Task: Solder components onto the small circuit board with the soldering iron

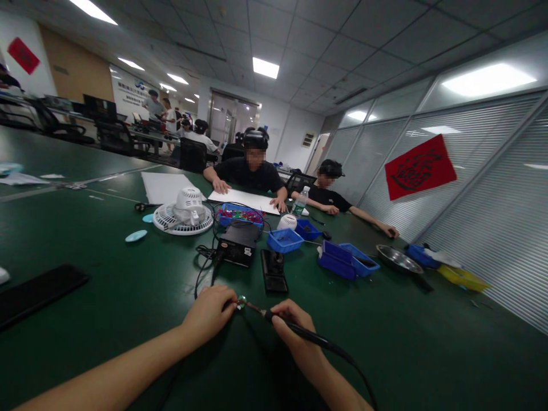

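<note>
Cool white light falls from flat rectangular ceiling panels point(265, 67), leaving my dark green smooth-topped desk point(428, 354) dim. A soft shadow darkens the surface below my bare left grip point(212, 311) and bare right grip point(296, 328). Glare marks the grey slatted blinds point(509, 154), and highlights glint off the round silvery metal pan point(398, 258). Wide-angle distortion slants and stretches the room toward the edges; the small green circuit piece point(242, 302) lacks fine detail, and the background is soft.

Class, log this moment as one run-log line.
left hand: pinches small green board | right hand: grips soldering iron, tip toward board | ahead: black box on green table
</note>
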The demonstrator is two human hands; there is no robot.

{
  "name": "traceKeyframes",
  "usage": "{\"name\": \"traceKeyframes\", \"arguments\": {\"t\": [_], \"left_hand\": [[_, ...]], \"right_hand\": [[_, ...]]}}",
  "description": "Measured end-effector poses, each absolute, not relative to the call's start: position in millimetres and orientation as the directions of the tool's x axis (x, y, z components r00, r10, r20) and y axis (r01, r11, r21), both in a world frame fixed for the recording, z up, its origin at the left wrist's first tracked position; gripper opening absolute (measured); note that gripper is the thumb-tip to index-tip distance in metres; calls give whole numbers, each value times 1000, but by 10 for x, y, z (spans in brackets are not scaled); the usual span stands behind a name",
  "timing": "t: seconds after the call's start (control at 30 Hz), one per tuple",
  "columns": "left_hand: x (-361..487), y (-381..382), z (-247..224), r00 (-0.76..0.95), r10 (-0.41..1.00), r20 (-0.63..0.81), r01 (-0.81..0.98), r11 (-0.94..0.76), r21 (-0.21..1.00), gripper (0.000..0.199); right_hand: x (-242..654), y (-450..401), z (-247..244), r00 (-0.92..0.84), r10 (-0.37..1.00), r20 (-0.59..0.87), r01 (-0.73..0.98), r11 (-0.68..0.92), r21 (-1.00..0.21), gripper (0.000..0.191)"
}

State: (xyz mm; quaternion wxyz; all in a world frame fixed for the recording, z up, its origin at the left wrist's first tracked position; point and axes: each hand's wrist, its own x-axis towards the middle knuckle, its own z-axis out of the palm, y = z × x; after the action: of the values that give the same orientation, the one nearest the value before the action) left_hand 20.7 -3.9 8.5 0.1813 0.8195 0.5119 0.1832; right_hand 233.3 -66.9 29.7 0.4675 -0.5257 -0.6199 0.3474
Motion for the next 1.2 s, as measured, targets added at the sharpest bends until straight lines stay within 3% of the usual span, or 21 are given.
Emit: {"name": "traceKeyframes", "arguments": {"t": [0.53,0.77,1.2], "left_hand": [[198,-27,50,416,898,142,761,-429,486,16],[209,-46,83,423,897,125,762,-427,487,15],[199,-41,42,431,891,145,751,-443,489,14]], "right_hand": [[2312,-720,320,-10,986,164,156,163,-974,9],[2293,-707,421,7,991,132,214,128,-968,9],[2363,-675,483,-135,985,106,269,139,-953,7]]}}
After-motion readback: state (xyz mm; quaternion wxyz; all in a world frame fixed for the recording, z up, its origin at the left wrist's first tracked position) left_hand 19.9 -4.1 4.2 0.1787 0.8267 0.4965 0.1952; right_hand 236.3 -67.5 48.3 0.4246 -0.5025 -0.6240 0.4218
